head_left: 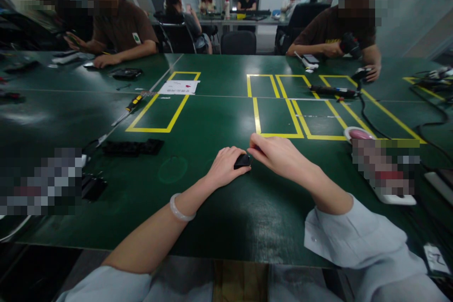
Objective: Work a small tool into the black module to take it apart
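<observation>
I sit in a busy workroom where other people work at the far side of a long dark green table (212, 207) marked with yellow tape rectangles (161, 106). Near its front edge, in the middle, lies a small black plastic piece (242, 161). Its long axis runs roughly left to right; which end leads I cannot tell. My left hand (224, 167) curls closed over its left part. My right hand (279, 155) has its fingers drawn narrow at the right end; whether they grip is unclear.
</observation>
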Action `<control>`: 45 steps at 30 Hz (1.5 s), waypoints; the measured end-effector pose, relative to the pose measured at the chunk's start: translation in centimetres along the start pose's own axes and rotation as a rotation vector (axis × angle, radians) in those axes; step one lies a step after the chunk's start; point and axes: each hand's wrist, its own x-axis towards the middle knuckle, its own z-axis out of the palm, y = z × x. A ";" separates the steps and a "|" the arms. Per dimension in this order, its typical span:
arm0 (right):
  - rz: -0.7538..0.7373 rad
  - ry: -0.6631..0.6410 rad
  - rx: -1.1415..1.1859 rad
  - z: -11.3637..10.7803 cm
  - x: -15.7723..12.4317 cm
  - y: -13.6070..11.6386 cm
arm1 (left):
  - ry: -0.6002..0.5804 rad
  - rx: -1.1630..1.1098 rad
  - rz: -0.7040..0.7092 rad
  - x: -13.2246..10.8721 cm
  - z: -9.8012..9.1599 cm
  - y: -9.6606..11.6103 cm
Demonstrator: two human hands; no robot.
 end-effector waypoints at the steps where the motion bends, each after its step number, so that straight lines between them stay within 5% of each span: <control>1: 0.010 -0.002 -0.013 0.0 0.0 -0.1 | 0.002 0.005 0.001 0.0 0.1 0.0; 45: -0.016 -0.015 -0.024 0.2 -0.1 -0.2 | 0.014 -0.008 0.013 0.0 0.3 -0.2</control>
